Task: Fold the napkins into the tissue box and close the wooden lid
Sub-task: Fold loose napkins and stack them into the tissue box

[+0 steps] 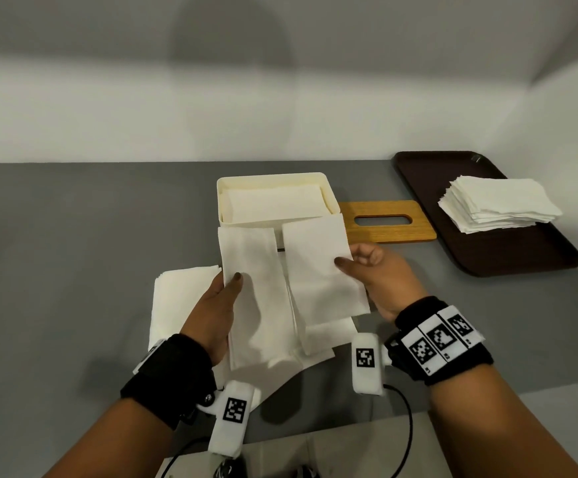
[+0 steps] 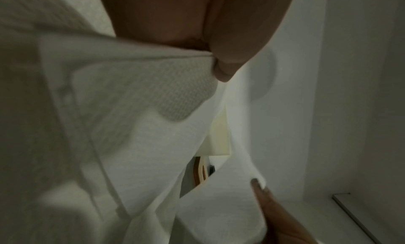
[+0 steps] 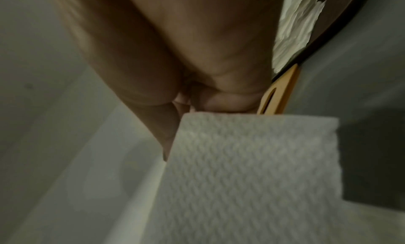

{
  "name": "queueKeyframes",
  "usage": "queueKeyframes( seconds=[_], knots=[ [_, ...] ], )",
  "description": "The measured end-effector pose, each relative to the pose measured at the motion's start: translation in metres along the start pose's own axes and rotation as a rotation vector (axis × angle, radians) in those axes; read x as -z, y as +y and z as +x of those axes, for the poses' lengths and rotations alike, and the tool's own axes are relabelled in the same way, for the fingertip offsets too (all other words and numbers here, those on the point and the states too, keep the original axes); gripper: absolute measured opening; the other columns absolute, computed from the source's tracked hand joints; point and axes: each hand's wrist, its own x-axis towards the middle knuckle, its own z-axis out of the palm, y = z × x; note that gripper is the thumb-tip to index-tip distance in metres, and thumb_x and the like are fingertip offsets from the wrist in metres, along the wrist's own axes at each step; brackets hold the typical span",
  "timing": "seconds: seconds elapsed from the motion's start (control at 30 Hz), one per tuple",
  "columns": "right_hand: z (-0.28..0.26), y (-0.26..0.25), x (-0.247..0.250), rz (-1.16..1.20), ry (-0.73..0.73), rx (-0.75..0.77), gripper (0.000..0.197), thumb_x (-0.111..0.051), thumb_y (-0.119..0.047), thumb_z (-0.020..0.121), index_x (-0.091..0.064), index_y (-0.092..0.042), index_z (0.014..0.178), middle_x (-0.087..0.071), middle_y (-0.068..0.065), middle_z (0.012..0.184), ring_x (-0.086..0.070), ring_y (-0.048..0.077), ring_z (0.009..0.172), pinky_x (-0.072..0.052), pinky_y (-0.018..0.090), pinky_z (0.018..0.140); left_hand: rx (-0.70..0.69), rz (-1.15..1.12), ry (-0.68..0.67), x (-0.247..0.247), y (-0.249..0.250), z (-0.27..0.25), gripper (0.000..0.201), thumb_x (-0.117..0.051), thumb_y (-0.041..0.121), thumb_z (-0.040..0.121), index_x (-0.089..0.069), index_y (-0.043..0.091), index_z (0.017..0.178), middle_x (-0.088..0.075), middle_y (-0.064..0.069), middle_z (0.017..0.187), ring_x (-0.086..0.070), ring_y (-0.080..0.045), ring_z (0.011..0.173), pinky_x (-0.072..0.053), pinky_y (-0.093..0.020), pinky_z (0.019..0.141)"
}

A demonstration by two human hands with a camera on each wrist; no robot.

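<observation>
The left hand (image 1: pixel 217 305) pinched one folded napkin (image 1: pixel 256 291). The right hand (image 1: pixel 380 281) pinched another napkin (image 1: pixel 318 267), maybe joined below. The tissue box (image 1: pixel 277 220) stood open.

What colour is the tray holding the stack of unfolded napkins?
Dark brown: the tray shows best in the head view, at the table's right.

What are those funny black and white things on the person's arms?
Each bare forearm has a thick black wristband. The right band has three white tags with black square patterns on them. A small white box hangs below each wrist, the left box and the right box, each with one such pattern. Thin black cables run from them. No sleeves or gloves.
</observation>
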Motion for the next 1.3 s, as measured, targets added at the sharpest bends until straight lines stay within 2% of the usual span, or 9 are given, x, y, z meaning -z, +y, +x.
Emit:
queueKeyframes(
  seconds=[0.13, 0.27, 0.43, 0.53, 0.63, 0.73, 0.83, 1.0, 1.3],
  knots=[
    [-0.012, -0.020, -0.020, 0.177, -0.122, 0.037, 0.015, -0.059, 0.005, 0.088, -0.068, -0.001, 0.100, -0.075, 0.010, 0.095, -0.072, 0.021, 0.086, -0.058, 0.032, 0.081, 0.036, 0.009, -0.003, -0.003, 0.005, -0.003, 0.032, -0.043, 0.042, 0.102, -0.051, 0.030, 0.130, -0.061, 0.015, 0.127, -0.052, -0.010, 0.123, -0.033, -0.030, 0.111],
    [-0.013, -0.011, -0.045, 0.070, -0.072, 0.008, 0.011, -0.064, -0.001, 0.088, -0.068, 0.003, 0.098, -0.072, 0.019, 0.102, -0.068, 0.027, 0.092, -0.056, 0.039, 0.086, 0.069, -0.040, -0.023, -0.004, 0.006, -0.004, 0.053, -0.046, 0.060, 0.094, -0.047, 0.036, 0.142, -0.061, 0.010, 0.135, -0.056, -0.016, 0.124, -0.039, -0.043, 0.111],
    [-0.009, 0.010, -0.069, -0.010, -0.005, 0.001, 0.032, -0.073, -0.020, 0.081, -0.061, 0.009, 0.090, -0.063, 0.036, 0.102, -0.059, 0.026, 0.083, -0.050, 0.043, 0.082, 0.064, -0.083, -0.017, -0.004, 0.008, -0.011, 0.068, -0.045, 0.071, 0.086, -0.060, 0.020, 0.129, -0.067, -0.001, 0.126, -0.060, -0.020, 0.120, -0.039, -0.042, 0.111],
    [-0.009, 0.017, -0.082, -0.052, 0.018, -0.002, 0.038, -0.073, -0.029, 0.078, -0.058, 0.006, 0.083, -0.061, 0.031, 0.082, -0.051, 0.020, 0.071, -0.043, 0.034, 0.070, 0.069, -0.092, -0.028, 0.001, 0.001, -0.009, 0.090, -0.055, 0.085, 0.068, -0.056, 0.025, 0.135, -0.061, 0.001, 0.135, -0.053, -0.020, 0.129, -0.033, -0.044, 0.115],
    [-0.010, 0.023, -0.089, -0.184, 0.024, -0.027, 0.025, -0.071, -0.022, 0.086, -0.058, -0.014, 0.066, -0.054, -0.005, 0.057, -0.046, 0.008, 0.053, -0.039, 0.025, 0.055, 0.010, -0.049, -0.039, 0.002, -0.004, -0.010, 0.047, -0.058, 0.050, 0.092, -0.056, 0.026, 0.133, -0.068, -0.001, 0.126, -0.061, -0.023, 0.121, -0.040, -0.047, 0.111],
    [-0.004, 0.030, -0.084, -0.270, 0.106, -0.054, 0.020, -0.066, -0.032, 0.089, -0.063, -0.015, 0.078, -0.065, 0.001, 0.075, -0.059, 0.013, 0.064, -0.047, 0.029, 0.061, -0.035, -0.019, -0.018, 0.009, -0.007, -0.011, 0.031, -0.049, 0.020, 0.101, -0.056, 0.019, 0.132, -0.070, -0.004, 0.121, -0.064, -0.025, 0.115, -0.044, -0.047, 0.107],
    [0.012, 0.038, -0.058, -0.651, 0.244, -0.152, 0.026, -0.063, -0.035, 0.090, -0.059, -0.011, 0.099, -0.060, 0.002, 0.092, -0.056, 0.018, 0.081, -0.042, 0.028, 0.071, -0.061, -0.002, 0.007, 0.023, -0.006, -0.010, 0.030, -0.049, 0.014, 0.100, -0.057, 0.021, 0.128, -0.071, -0.002, 0.119, -0.064, -0.025, 0.114, -0.048, -0.043, 0.102],
    [0.021, 0.040, -0.043, -1.020, 0.172, -0.301, 0.056, -0.075, -0.043, 0.077, -0.055, -0.003, 0.112, -0.061, 0.010, 0.107, -0.060, 0.029, 0.103, -0.040, 0.029, 0.073, -0.071, -0.033, 0.052, 0.043, 0.002, -0.008, 0.027, -0.050, 0.008, 0.098, -0.062, 0.025, 0.117, -0.073, 0.003, 0.110, -0.065, -0.022, 0.107, -0.048, -0.037, 0.097],
    [0.027, 0.045, -0.044, -0.972, 0.093, -0.357, 0.033, -0.075, -0.035, 0.078, -0.061, -0.006, 0.085, -0.062, 0.005, 0.084, -0.057, 0.022, 0.075, -0.037, 0.026, 0.053, -0.103, -0.072, 0.085, 0.054, 0.007, -0.009, 0.025, -0.050, 0.009, 0.098, -0.063, 0.028, 0.107, -0.073, 0.008, 0.103, -0.064, -0.019, 0.102, -0.046, -0.035, 0.097]
  ],
)
